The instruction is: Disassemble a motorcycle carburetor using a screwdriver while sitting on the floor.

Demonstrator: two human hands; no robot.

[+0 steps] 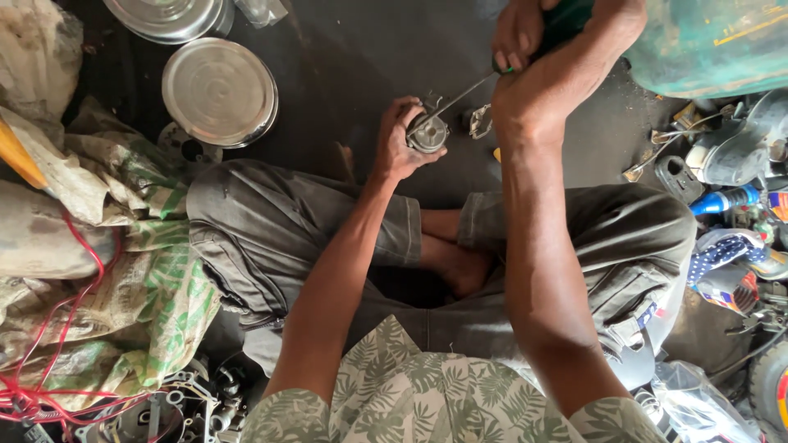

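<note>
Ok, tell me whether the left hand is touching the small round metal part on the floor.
Touching. The head view shows the left hand with fingers wrapped around the small round metal part, no gap between them.

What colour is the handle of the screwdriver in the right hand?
Green, seen in the head view: the screwdriver handle shows in the right hand.

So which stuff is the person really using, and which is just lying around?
In use:
- left hand, wrapped round a small round metal part
- right hand, holding a screwdriver with a green handle, tip at that part

Just lying about:
- round metal lids
- sacks
- red wire
- blue bottle
- green tank
</note>
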